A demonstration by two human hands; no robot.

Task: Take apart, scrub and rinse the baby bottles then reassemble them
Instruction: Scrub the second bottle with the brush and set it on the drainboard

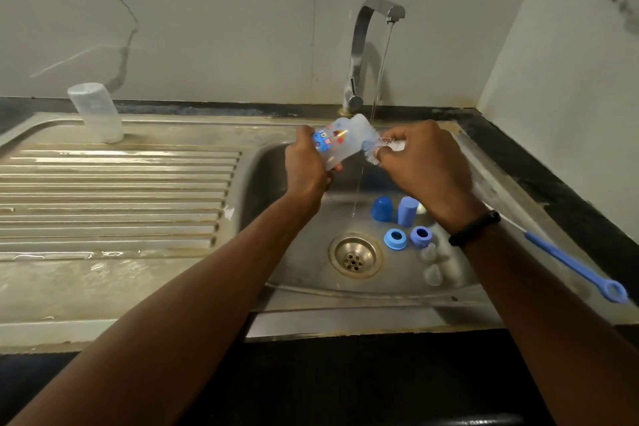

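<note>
Scrubbing a printed bottle (pixel 340 145) over the sink (pixel 297 273).
Left hand (pixel 306 168) grips the bottle; right hand (pixel 425 166) pinches the brush (pixel 574 266) at its bristles.

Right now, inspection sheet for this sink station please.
Surface: steel sink, wet; ribbed drainboard alongside.
Job's things: printed bottle held under running tap; second bottle inverted on drainboard; two caps, two collars, two clear teats in basin.
Clutter: nothing seen.
Hands: left hand grips printed bottle; right hand holds bottle brush at its mouth.
Cables: nothing seen.
Surroundings: marble-look wall, dark counter.
</note>
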